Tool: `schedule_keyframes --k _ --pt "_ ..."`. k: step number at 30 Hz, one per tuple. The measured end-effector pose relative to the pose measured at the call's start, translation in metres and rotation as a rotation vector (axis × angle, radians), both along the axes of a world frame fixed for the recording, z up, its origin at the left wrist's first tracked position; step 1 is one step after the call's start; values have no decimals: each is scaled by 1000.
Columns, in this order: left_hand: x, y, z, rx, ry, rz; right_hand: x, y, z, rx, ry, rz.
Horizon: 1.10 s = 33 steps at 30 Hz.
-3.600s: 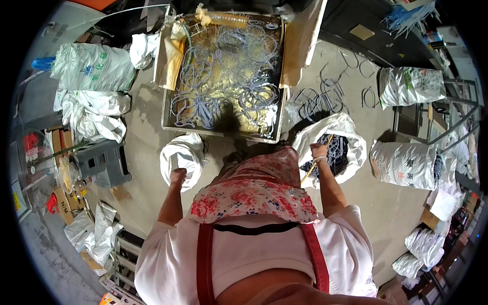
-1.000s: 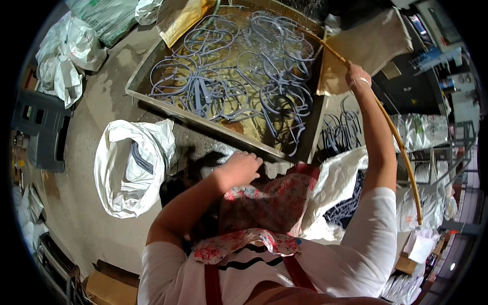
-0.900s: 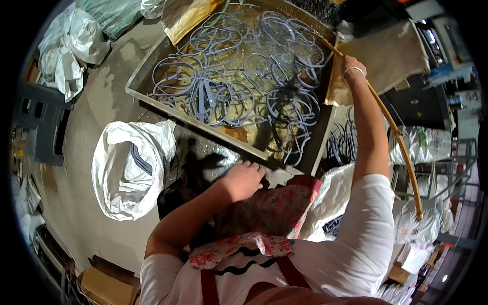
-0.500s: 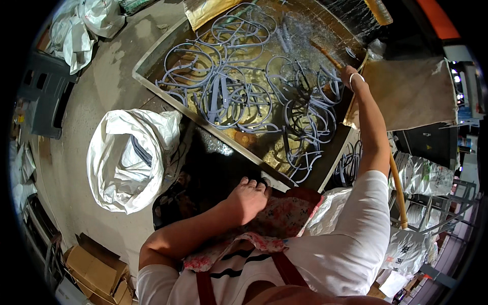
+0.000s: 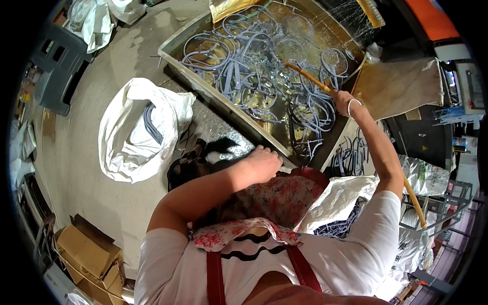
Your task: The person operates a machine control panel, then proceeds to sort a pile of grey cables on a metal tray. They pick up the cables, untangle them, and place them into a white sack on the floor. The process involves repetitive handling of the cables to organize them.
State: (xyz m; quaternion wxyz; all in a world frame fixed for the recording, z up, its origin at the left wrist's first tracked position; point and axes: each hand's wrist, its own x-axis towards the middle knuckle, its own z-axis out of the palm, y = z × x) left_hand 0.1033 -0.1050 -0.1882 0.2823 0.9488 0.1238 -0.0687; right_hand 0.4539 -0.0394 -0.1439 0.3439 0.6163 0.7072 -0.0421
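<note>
My right hand (image 5: 343, 103) is closed around a long wooden stick (image 5: 311, 77). Its far end reaches into the water among the grey loops, and its other end runs back beneath my forearm. A shallow metal tank (image 5: 213, 94) holds the water and tangled clusters of grey hoop-shaped pieces (image 5: 236, 76). Darker pieces lie among them near the right side. My left hand (image 5: 265, 164) has its fingers curled, close to the tank's near edge; what is under them, if anything, is hidden.
Left of the tank stands an open white sack (image 5: 114, 145) with grey strips (image 5: 151, 124) inside. Water sprays by a yellow bar (image 5: 372, 12) at the far right. A brown-stained sheet (image 5: 399, 89) lies beside the tank. Cardboard boxes (image 5: 89, 249) sit at lower left.
My right hand and the stick have moved left and nearer, with the stick's tip deeper among the loops. The view has shifted; my left hand stays curled near the tank's edge.
</note>
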Motion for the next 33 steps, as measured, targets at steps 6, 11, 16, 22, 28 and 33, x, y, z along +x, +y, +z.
schedule_keyframes --k 6,11,16,22,28,33 --pt "-9 1 2 2 -6 23 -39 -58 54 -109 -28 -56" --pt "-27 1 7 -23 -4 22 -48 -72 151 136 48 -300" --pt "-31 0 13 -28 -44 25 -41 17 134 361 76 -260" --pt "-29 12 7 -24 -25 92 -67 177 28 368 -19 -341" --pt "-33 13 -16 -71 -125 148 -109 195 -39 154 -20 -114" --pt "-24 20 14 -11 3 81 -97 123 -30 117 -11 -127"
